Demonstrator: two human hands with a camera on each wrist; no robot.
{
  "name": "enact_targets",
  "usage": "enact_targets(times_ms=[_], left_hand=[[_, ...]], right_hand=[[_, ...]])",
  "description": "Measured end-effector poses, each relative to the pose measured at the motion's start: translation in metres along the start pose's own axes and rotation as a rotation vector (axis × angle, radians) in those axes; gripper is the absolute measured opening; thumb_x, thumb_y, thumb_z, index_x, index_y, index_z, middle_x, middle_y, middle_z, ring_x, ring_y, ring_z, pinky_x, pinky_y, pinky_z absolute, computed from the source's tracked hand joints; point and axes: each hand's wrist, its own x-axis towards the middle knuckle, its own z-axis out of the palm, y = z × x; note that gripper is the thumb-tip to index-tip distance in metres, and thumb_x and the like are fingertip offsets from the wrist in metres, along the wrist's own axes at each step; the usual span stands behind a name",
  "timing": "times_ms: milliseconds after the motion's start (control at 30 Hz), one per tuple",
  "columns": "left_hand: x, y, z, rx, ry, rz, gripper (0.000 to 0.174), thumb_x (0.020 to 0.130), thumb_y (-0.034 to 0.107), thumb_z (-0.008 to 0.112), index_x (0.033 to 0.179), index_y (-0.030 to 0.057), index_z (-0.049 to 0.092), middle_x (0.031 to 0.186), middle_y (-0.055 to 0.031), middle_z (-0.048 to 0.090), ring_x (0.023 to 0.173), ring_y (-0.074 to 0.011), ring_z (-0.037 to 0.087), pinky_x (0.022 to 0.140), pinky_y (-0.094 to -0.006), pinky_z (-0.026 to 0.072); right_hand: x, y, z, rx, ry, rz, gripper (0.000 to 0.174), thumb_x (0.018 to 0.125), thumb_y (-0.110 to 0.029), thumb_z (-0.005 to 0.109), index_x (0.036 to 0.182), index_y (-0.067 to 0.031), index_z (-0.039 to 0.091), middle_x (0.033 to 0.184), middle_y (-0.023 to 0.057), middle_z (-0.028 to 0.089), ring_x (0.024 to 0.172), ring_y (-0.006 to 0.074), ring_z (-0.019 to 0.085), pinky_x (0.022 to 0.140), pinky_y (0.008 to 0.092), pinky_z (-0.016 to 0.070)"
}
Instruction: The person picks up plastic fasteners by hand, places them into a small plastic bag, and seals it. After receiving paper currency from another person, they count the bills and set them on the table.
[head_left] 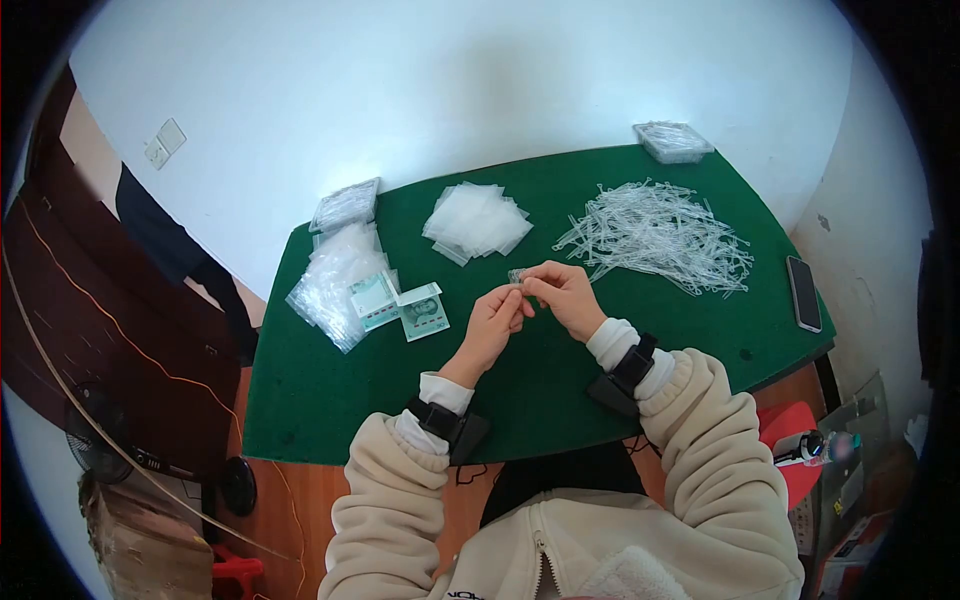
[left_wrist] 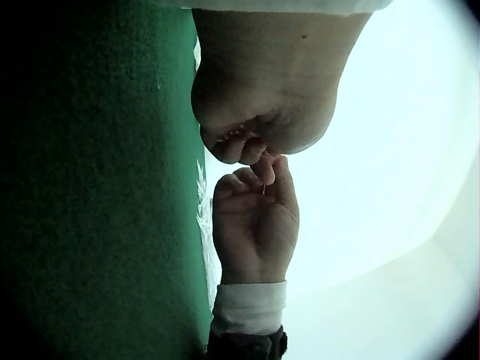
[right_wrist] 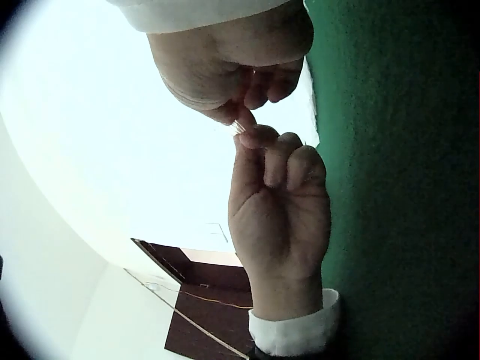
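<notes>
Both hands meet over the green table point(head_left: 400, 400), fingertips together. My left hand point(head_left: 490, 325) has its fingers curled round a small bunch of thin clear plastic sticks point(head_left: 515, 275); several small tips point(left_wrist: 231, 133) show inside its palm in the left wrist view. With thumb and forefinger, my right hand point(head_left: 568, 298) pinches at the same sticks, whose slim ends point(right_wrist: 238, 127) show between the fingertips in the right wrist view. Beyond the right hand lies a large loose pile of clear plastic sticks point(head_left: 660, 235) with small looped ends. Fingers cover most of the held sticks.
Clear bags point(head_left: 340, 285) lie at left with green banknotes point(head_left: 425, 315) on their edge. A stack of clear bags point(head_left: 478, 222) is at the back middle. Filled clear boxes point(head_left: 345, 205) point(head_left: 673, 142) stand at both back corners; a phone point(head_left: 803, 293) lies at the right edge.
</notes>
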Motion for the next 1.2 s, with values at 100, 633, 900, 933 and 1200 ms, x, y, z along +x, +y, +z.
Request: enact_targets(times_ms=[100, 633, 900, 933, 1200], left_hand=[[-0.001, 0.001, 0.002, -0.006, 0.008, -0.006, 0.024, 0.093, 0.021, 0.040, 0.082, 0.0033, 0.051, 0.068, 0.0021, 0.043, 0.054, -0.0038, 0.032, 0.048, -0.0178, 0.0251], [0.001, -0.001, -0.001, -0.090, 0.039, -0.057, 0.020, 0.093, 0.019, 0.041, 0.092, 0.0027, 0.052, 0.070, 0.0013, 0.045, 0.055, -0.0047, 0.032, 0.048, -0.0186, 0.0265], [0.006, -0.002, -0.019, -0.180, 0.337, -0.056, 0.022, 0.093, 0.021, 0.040, 0.096, 0.0021, 0.051, 0.066, 0.0021, 0.043, 0.052, -0.0046, 0.032, 0.048, -0.0190, 0.0276], [0.006, -0.001, -0.022, -0.192, 0.362, -0.068, 0.022, 0.093, 0.021, 0.041, 0.096, 0.0021, 0.051, 0.066, 0.0022, 0.042, 0.052, -0.0049, 0.032, 0.049, -0.0194, 0.0279], [0.006, -0.003, -0.022, -0.215, 0.310, -0.122, 0.022, 0.093, 0.021, 0.040, 0.094, 0.0021, 0.051, 0.064, 0.0025, 0.040, 0.052, -0.0060, 0.032, 0.049, -0.0206, 0.0295]], right_hand=[[0.001, 0.001, 0.000, 0.014, -0.003, 0.002, 0.011, 0.077, -0.009, 0.062, 0.085, -0.0003, 0.062, 0.071, 0.0007, 0.059, 0.057, 0.0037, 0.046, 0.049, 0.0174, 0.0350], [0.007, -0.005, -0.011, -0.099, -0.014, -0.027, 0.012, 0.078, -0.011, 0.061, 0.086, -0.0014, 0.061, 0.074, 0.0003, 0.058, 0.062, 0.0060, 0.050, 0.055, 0.0193, 0.0406], [0.027, -0.011, -0.109, -1.486, 0.283, -0.248, 0.014, 0.071, -0.013, 0.059, 0.084, -0.0120, 0.065, 0.085, 0.0082, 0.058, 0.083, 0.0268, 0.055, 0.071, 0.0388, 0.0446], [0.027, -0.007, -0.111, -1.549, 0.273, -0.230, 0.013, 0.071, -0.013, 0.058, 0.082, -0.0132, 0.065, 0.086, 0.0079, 0.058, 0.084, 0.0267, 0.054, 0.072, 0.0397, 0.0440], [0.025, -0.013, -0.108, -1.672, 0.118, -0.078, 0.008, 0.071, -0.013, 0.057, 0.072, -0.0164, 0.065, 0.084, 0.0059, 0.058, 0.087, 0.0264, 0.053, 0.075, 0.0419, 0.0409]])
